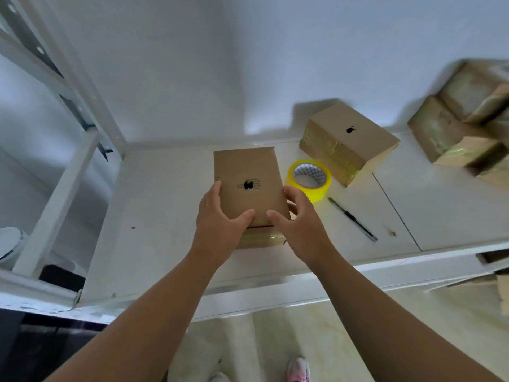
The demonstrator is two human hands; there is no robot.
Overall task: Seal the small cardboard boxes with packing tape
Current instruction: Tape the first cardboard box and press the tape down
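Forearms: seen reaching up from the bottom of the frame, both meeting at one box at centre.
Left hand (220, 213): wrapped round the box's left edge, thumb laid on the top face near the lower end.
Right hand (300, 216): wrapped round the right edge in the same way, thumb on top.
Cardboard box (248, 166): held between both hands on the white shelf (165, 216); its long axis runs from lower centre towards upper centre of the frame. A glossy band, judged to be tape, is seen on the lower end face.
Tape roll (312, 194): yellow, lying flat just right of the box, close beside the right fingers; the right hand is judged the nearer for a reach.
Knife (354, 220): laid diagonally, lower right of the roll.
Second box (366, 142): upper right of centre, apart from the grip.
Stacked boxes (454, 125): far right edge, blurred.
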